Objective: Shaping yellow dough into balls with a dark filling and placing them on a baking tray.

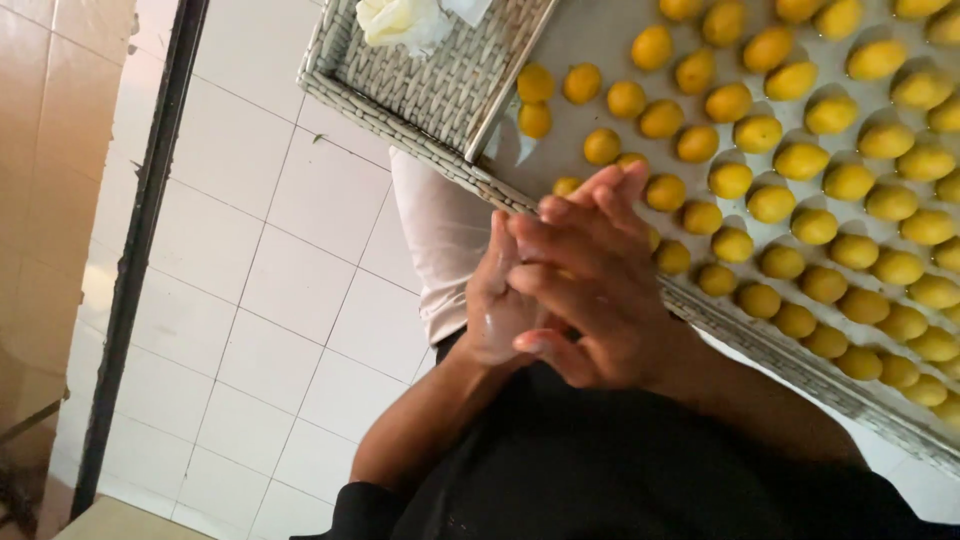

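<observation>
Grip: left hand (497,305) and right hand (590,270) are pressed palm to palm, fingers loosely spread; whatever sits between them is hidden, so I cannot tell what they hold.
Dough balls (790,160): smooth, yellow, egg-shaped, set in rows just beyond the hands.
Tray (760,345): pale woven wicker, flat lined base.
Floor (250,290): glossy white tiles.
</observation>
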